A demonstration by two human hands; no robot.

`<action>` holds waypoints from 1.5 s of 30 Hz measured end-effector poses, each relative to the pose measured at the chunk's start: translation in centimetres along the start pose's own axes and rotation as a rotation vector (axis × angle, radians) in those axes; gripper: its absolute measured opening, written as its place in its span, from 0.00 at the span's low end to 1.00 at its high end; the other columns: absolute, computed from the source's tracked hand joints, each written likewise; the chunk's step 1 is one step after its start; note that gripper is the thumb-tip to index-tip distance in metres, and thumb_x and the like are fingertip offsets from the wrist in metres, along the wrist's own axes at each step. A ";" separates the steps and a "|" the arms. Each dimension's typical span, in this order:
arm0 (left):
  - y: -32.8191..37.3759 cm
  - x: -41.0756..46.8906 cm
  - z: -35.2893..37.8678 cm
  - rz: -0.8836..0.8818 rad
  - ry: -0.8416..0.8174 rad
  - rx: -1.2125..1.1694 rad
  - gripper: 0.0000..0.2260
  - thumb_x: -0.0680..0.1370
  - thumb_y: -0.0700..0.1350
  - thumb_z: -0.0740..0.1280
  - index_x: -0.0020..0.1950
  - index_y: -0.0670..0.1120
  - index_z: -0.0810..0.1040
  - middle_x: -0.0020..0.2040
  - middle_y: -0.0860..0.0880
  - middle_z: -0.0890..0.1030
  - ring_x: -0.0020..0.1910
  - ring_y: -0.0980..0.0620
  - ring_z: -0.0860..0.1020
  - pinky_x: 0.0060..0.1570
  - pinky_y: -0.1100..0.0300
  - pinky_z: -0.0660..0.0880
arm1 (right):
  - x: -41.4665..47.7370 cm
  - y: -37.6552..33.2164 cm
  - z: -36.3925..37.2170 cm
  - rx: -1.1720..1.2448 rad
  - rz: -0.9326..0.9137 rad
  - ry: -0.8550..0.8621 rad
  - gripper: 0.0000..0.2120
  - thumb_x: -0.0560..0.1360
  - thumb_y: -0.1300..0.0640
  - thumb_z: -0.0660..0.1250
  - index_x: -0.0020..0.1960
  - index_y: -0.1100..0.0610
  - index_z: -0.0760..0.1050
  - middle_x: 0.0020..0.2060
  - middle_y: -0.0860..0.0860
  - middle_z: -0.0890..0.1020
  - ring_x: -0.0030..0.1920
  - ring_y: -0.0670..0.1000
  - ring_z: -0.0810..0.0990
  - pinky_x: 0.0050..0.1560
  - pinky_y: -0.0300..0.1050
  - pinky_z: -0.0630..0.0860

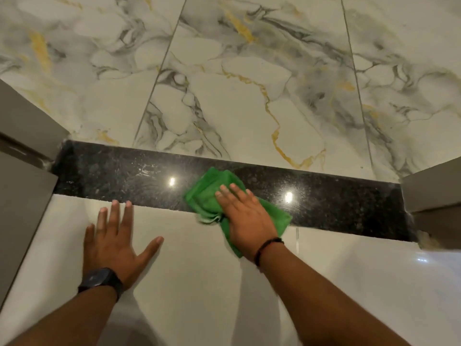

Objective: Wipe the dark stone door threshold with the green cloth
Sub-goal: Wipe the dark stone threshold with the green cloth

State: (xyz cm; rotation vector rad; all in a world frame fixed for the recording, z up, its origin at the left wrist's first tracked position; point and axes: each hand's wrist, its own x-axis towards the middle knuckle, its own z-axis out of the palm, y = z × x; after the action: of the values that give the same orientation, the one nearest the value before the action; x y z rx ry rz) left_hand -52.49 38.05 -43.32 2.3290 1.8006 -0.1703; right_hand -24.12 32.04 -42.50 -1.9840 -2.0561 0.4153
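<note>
Right hand [245, 218]: laid flat, fingers together and extended, palm pressing the crumpled green microfibre cloth [207, 196] onto the dark speckled polished stone door threshold [112, 173]; a thin black cord band [268, 248] circles its wrist. Cloth: bunched, partly hidden under the palm, lying across the near edge of the threshold around its middle, one corner trailing onto the plain pale glossy floor tile [194, 270] below the wrist. Left hand [113, 243]: empty, fingers spread apart, resting flat on the pale tile just short of the threshold's near edge; a black wristwatch [101, 279] on its wrist. Threshold: runs left to right between two grey door-frame uprights [27, 193], both cut off by the picture edges; two bright light reflections on its surface, faint smears left of the cloth. Beyond it: white marble-pattern floor tiles [249, 108] with grey and gold veining. Both forearms cut off at the bottom edge.
</note>
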 end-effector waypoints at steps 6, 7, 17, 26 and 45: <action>-1.6 0.5 0.1 -0.057 0.026 -0.012 0.46 0.70 0.75 0.46 0.79 0.47 0.47 0.79 0.43 0.51 0.77 0.41 0.49 0.73 0.40 0.49 | 3.8 -0.7 0.7 -0.093 0.303 0.084 0.30 0.74 0.61 0.53 0.75 0.56 0.50 0.76 0.53 0.55 0.75 0.55 0.48 0.72 0.55 0.42; -1.6 0.5 0.1 -0.063 0.023 -0.010 0.46 0.70 0.75 0.45 0.79 0.47 0.47 0.80 0.43 0.51 0.77 0.42 0.49 0.73 0.41 0.49 | 4.6 -1.3 0.9 -0.106 0.313 0.078 0.30 0.74 0.61 0.52 0.75 0.56 0.49 0.76 0.54 0.53 0.75 0.55 0.47 0.72 0.55 0.41; -2.8 2.1 -0.9 -0.143 0.032 -0.028 0.47 0.69 0.73 0.49 0.78 0.41 0.51 0.79 0.41 0.55 0.76 0.41 0.54 0.71 0.39 0.56 | 6.5 -8.6 3.0 -0.025 -0.091 -0.094 0.33 0.72 0.64 0.55 0.75 0.55 0.48 0.76 0.52 0.54 0.75 0.52 0.47 0.72 0.53 0.36; -4.7 2.5 -0.7 -0.149 0.048 -0.045 0.47 0.70 0.72 0.48 0.78 0.42 0.46 0.79 0.41 0.50 0.77 0.44 0.49 0.74 0.42 0.50 | 8.4 -5.8 2.4 -0.052 0.155 -0.006 0.28 0.76 0.56 0.55 0.75 0.54 0.51 0.76 0.52 0.56 0.75 0.53 0.49 0.73 0.54 0.44; -5.0 3.1 -1.7 -0.225 0.049 -0.051 0.47 0.69 0.70 0.49 0.78 0.39 0.49 0.79 0.41 0.51 0.77 0.44 0.51 0.74 0.44 0.49 | 11.9 -9.5 4.0 -0.069 -0.058 -0.091 0.30 0.75 0.60 0.53 0.75 0.54 0.48 0.76 0.52 0.54 0.75 0.51 0.47 0.72 0.52 0.39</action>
State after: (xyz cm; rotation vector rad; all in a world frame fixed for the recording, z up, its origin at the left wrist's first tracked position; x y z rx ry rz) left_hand -56.56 42.56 -42.71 2.1103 2.0630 -0.0994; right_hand -34.89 43.51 -42.82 -1.9732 -2.2057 0.4361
